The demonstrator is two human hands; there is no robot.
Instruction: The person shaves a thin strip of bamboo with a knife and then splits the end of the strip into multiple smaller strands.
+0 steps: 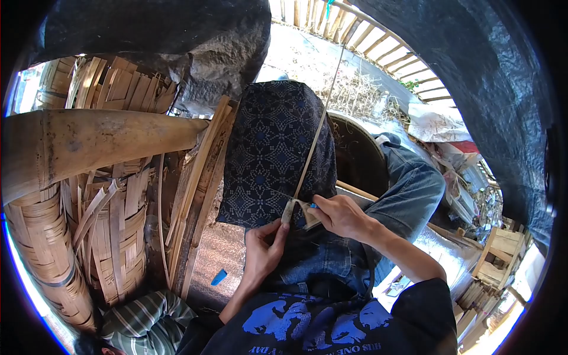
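Note:
A long thin bamboo strip [313, 145] runs from the top of the view down to my hands over my lap. My left hand [267, 244] pinches the pale lower piece of the strip [288, 212] between thumb and fingertips. Just right of it, my right hand [340, 216] is closed around a small tool with a blue part [313, 206]; its blade, if any, cannot be made out. Beneath the strip, a dark patterned cloth [266, 148] covers my leg.
A thick bamboo pole [106, 139] juts in from the left above woven bamboo baskets [118, 236]. Split bamboo pieces [198, 189] lean beside the cloth. A blue object [219, 277] lies on the ground. Another person in a striped shirt [145, 322] is at lower left. A dark round container [358, 154] stands beyond my knee.

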